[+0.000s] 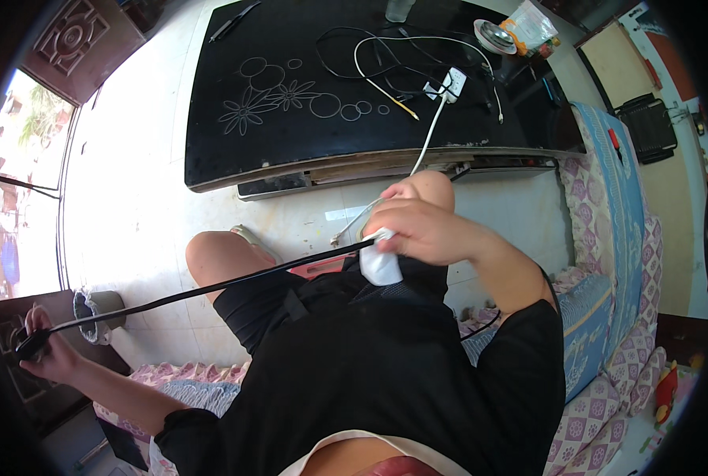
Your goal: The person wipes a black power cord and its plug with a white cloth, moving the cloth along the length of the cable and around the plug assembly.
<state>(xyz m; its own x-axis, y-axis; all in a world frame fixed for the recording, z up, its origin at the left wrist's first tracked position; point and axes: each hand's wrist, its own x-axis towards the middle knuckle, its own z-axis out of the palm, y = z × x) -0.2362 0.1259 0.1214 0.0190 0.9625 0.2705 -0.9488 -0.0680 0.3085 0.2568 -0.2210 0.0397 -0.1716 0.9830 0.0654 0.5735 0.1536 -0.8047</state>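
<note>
A black cable [211, 290] runs taut across my lap between both hands. At the far left, my left hand [53, 354] grips its black end piece [32, 344], which looks like a plug or connector. In front of my right knee, my right hand [419, 229] pinches a white tissue or cloth [381, 266] around the cable. The lower part of the tissue hangs below my fingers. Just beyond my right hand passes a white power cord [428, 140], with a plug [335, 240] dangling over the floor. The cable beyond my right-hand grip is hidden.
The black table [282, 146] ahead bears a white power strip [454, 83], tangled black cables [354, 74], a white cable [363, 59], a cup [399, 11] and a bowl [495, 37]. A grey bin [108, 309] stands left; a covered sofa [592, 208] borders the right.
</note>
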